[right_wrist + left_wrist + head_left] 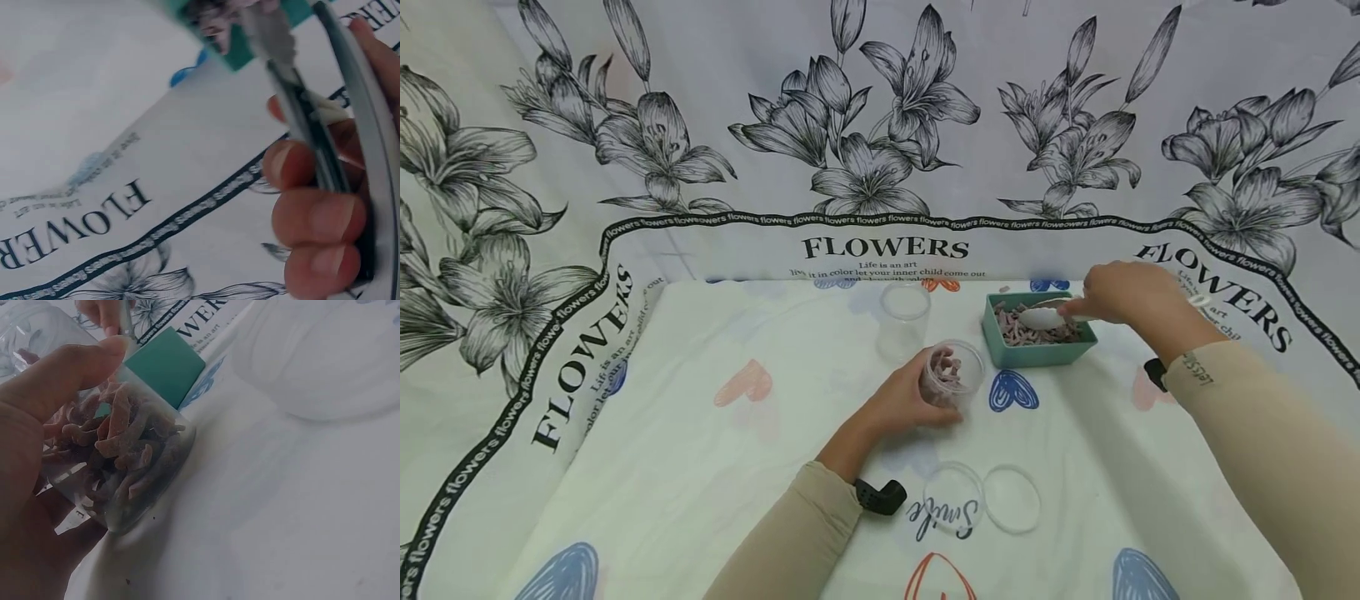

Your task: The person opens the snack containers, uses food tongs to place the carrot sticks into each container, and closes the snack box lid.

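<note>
My left hand (910,396) grips a clear plastic jar (181,440), thumb on one side and fingers round the other. Inside the jar lie brownish-pink dried strips (125,431). In my right hand (1123,296) is a pair of tongs (312,125), its arms spread, with a pale, broad tip (1041,318) over the teal box (1037,357). More of the same strips (1018,333) fill that box. In the right wrist view, fingers (319,219) curl round one arm of the tongs, while the box shows only at the top edge.
A second clear jar (904,329) stands behind the held one, left of the box. Two clear ring-like lids (1012,500) lie side by side near the front. Printed cloth covers the table (662,467), and a flower-patterned sheet (880,100) rises behind it.
</note>
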`<state>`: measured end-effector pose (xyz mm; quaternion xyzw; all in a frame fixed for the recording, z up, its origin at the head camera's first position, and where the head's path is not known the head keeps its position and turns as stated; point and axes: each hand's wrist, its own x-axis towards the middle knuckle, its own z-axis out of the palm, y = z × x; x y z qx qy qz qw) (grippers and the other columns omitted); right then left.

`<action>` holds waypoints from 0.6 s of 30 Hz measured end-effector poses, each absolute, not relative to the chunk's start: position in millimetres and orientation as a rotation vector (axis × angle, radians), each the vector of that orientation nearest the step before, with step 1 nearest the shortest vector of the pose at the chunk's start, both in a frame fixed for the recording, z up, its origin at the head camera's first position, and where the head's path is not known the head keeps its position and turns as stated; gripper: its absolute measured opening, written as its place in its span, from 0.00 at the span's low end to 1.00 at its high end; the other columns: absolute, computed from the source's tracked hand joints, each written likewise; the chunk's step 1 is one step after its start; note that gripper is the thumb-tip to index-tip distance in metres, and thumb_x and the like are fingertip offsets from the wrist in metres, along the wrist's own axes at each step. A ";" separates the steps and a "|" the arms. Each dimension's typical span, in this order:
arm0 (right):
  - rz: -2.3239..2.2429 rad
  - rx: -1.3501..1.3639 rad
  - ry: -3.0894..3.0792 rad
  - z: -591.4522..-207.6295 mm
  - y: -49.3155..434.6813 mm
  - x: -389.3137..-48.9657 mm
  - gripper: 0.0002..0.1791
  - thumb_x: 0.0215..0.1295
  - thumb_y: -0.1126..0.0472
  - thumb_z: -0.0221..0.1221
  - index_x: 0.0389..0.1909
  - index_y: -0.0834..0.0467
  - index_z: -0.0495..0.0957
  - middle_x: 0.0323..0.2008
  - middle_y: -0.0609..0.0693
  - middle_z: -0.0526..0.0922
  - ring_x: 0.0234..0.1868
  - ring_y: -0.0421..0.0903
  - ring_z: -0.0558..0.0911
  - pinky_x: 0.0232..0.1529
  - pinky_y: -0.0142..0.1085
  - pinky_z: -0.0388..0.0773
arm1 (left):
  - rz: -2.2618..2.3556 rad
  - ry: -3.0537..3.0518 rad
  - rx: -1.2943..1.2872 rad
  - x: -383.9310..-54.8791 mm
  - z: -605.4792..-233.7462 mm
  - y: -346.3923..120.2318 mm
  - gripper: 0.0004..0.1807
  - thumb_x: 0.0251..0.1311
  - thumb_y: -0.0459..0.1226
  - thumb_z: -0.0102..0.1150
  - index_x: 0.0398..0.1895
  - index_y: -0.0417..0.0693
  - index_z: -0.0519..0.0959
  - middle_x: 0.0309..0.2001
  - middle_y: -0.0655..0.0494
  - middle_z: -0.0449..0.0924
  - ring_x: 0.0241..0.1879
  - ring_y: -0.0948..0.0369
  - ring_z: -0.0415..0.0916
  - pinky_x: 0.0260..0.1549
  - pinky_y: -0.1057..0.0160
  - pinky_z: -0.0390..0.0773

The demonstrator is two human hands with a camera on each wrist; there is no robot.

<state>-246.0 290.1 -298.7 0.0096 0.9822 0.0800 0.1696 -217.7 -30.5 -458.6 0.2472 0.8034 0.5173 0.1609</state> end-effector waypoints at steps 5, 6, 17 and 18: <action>0.056 -0.014 2.774 -319.5 322.8 -226.4 0.54 0.57 0.21 0.49 0.60 0.68 0.73 0.57 0.73 0.75 0.48 0.71 0.79 0.38 0.61 0.76 | 1.424 2.237 0.649 -212.1 -469.3 -29.3 0.51 0.38 0.50 0.81 0.69 0.70 0.62 0.56 0.68 0.74 0.57 0.66 0.72 0.62 0.55 0.69; 0.030 -0.022 2.784 -320.0 328.7 -223.3 0.55 0.58 0.20 0.48 0.61 0.68 0.73 0.58 0.74 0.74 0.49 0.72 0.78 0.37 0.61 0.76 | 1.423 2.230 0.655 -211.8 -469.7 -28.4 0.51 0.39 0.51 0.81 0.69 0.71 0.62 0.56 0.68 0.74 0.57 0.66 0.72 0.62 0.55 0.69; -0.195 -0.103 2.837 -269.4 340.2 -226.8 0.37 0.68 0.31 0.49 0.52 0.63 0.75 0.28 0.54 0.77 0.23 0.49 0.73 0.19 0.42 0.71 | 1.494 2.273 0.666 -219.5 -456.1 -35.0 0.50 0.38 0.52 0.81 0.67 0.74 0.63 0.56 0.67 0.75 0.57 0.66 0.72 0.62 0.55 0.69; -0.194 -0.107 2.842 -267.2 340.5 -226.6 0.37 0.68 0.32 0.49 0.52 0.63 0.75 0.28 0.54 0.77 0.23 0.49 0.72 0.20 0.42 0.71 | 1.492 2.274 0.667 -219.5 -456.0 -34.9 0.50 0.38 0.52 0.81 0.67 0.73 0.63 0.56 0.67 0.75 0.57 0.66 0.72 0.62 0.55 0.69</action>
